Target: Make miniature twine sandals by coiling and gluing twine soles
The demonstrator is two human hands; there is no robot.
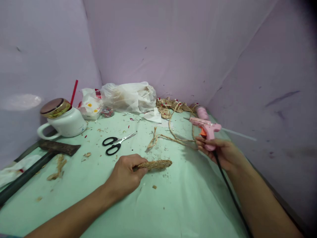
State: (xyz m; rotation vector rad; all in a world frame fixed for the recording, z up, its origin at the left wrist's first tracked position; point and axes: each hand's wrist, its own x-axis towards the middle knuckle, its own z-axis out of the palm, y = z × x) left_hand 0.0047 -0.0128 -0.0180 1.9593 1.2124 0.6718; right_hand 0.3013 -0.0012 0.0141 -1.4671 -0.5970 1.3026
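Observation:
In the middle of the table, my left hand [128, 173] pinches a flat coiled piece of jute rope [159, 164], seen nearly edge-on. My right hand [220, 152] is wrapped round the lower handle of a pink glue gun [206, 127], which points left. A clear glue stick [239, 134] sticks out of the gun's back and a black cord hangs from its handle. A strand of jute rope [177, 141] runs across the table to near my right fingers; whether they touch it I cannot tell. Black-handled scissors [119, 142] lie behind my left hand, blades slightly apart.
At the left are a hammer [59, 147] and a white mug [68, 124] with a lid resting on it. White plastic bags [130, 97], rope pieces with red and white beads [173, 105] and a pink spool [202, 113] line the back. Walls enclose the green table cover [138, 211].

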